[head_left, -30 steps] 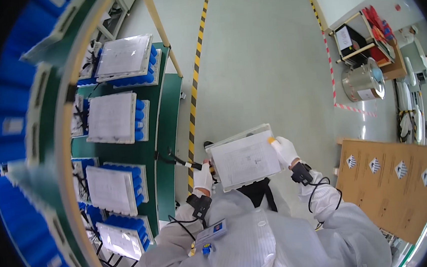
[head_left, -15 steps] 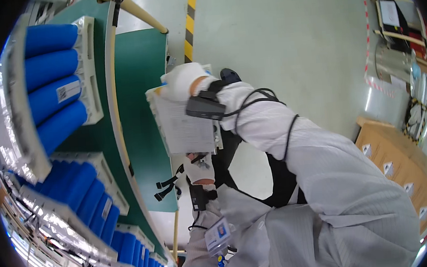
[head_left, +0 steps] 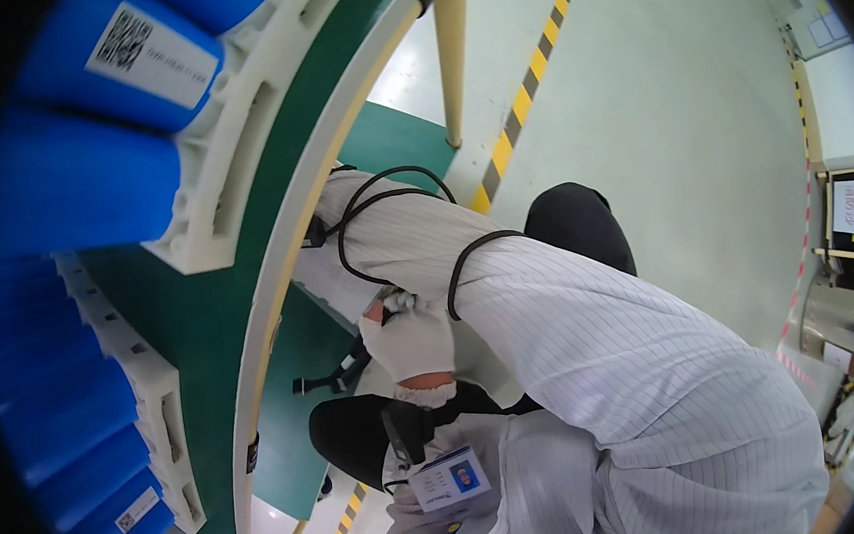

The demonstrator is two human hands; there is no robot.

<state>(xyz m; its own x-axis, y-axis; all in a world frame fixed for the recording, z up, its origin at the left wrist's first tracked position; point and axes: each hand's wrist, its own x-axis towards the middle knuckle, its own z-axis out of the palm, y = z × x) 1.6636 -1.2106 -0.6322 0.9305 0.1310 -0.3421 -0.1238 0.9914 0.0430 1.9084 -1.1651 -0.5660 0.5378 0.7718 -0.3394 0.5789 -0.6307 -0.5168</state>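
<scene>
My left hand [head_left: 409, 344], in a white glove with some bare finger showing, is closed at the near corner of a flat white item topped with a sheet of paper [head_left: 343, 286]. That item lies low over the lower green shelf [head_left: 298, 352], partly hidden by my right sleeve and the rail. My right forearm [head_left: 394, 224], wrapped with a black cable, reaches left under the upper shelf. The upper shelf's rail hides my right hand. A black connector lead [head_left: 340, 374] sticks out beside my left hand, above the green surface.
Blue cylinders [head_left: 79, 179] in white plastic holders [head_left: 229, 172] stand on the upper green shelf at left. Its pale curved rail [head_left: 277, 269] runs close by my right wrist. A cream post [head_left: 453, 59] and striped floor tape [head_left: 533, 83] lie beyond.
My hands and the sheet-topped item have moved lower and left, toward the lower shelf. The right hand has gone behind the rail. My view has come nearer the upper shelf.
</scene>
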